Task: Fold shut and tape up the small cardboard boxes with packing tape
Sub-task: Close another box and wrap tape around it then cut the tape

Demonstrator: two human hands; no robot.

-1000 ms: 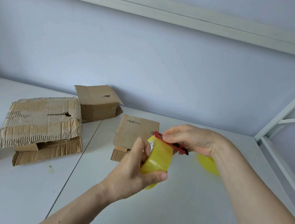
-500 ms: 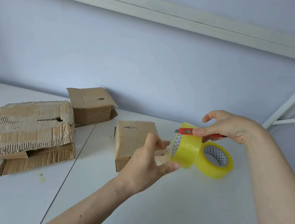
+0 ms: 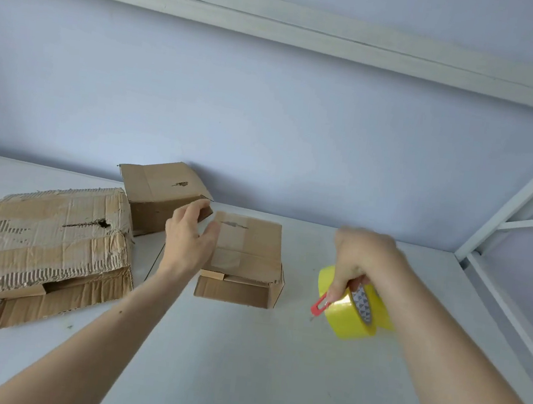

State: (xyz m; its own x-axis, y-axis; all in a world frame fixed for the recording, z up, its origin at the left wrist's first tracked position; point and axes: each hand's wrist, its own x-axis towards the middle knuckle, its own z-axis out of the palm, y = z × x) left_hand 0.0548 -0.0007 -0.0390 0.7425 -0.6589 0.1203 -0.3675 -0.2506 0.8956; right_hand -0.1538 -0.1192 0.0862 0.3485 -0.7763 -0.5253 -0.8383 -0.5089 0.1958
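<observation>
Here, three brown corrugated cardboard boxes lie fully in view on the white table (image 3: 240, 365): a torn large box (image 3: 51, 240), a rear box (image 3: 159, 196), and a small flat-topped box (image 3: 245, 259). The left hand (image 3: 187, 239), having released the yellow packing tape roll (image 3: 352, 308) it pinched half a second ago, now reaches with relaxed fingers to the small box's left edge. The right hand (image 3: 364, 263) grasps the glossy roll together with a red utility knife (image 3: 319, 307), lowered beside that box.
</observation>
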